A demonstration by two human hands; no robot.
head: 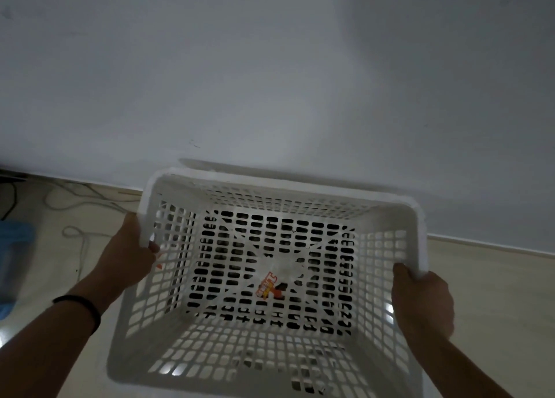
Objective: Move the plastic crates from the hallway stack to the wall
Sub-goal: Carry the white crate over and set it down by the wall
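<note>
A white perforated plastic crate [381,253] fills the lower middle of the view, open side up, its far rim close to the pale wall [270,67]. My left hand [132,253] grips the crate's left rim and my right hand [423,301] grips its right rim. A small orange and yellow label [267,288] lies on the crate's slotted bottom. I cannot tell whether the crate rests on the floor or hangs just above it.
Beige tiled floor [480,283] meets the wall along a skirting line. White cords [81,235] and dark cables trail on the floor at the left. A blue bag or container [15,262] stands at the far left edge.
</note>
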